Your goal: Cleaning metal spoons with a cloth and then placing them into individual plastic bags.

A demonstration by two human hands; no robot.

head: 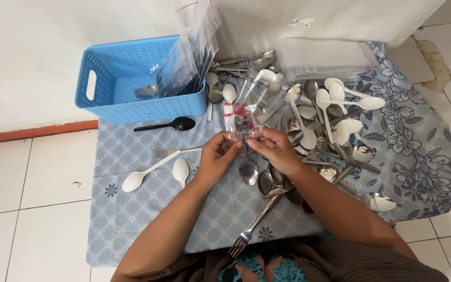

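Both hands meet over the patterned cloth (131, 209): the left hand (218, 155) and right hand (275, 151) are each pinched shut on a clear plastic pouch (244, 112) with a metal spoon (248, 168) hanging from its lower end. The film looks thin, limp and slippery; the spoon stiff and heavier, best gripped by its handle. A cutlery heap (319, 130) lies at three o'clock, and a blue basket (131, 78) at ten o'clock.

The spoon (248, 168) is glossy metal, its bag (246, 112) clear, shiny plastic. The basket (131, 78) is matt blue plastic; the patterned cloth (131, 151) looks soft.
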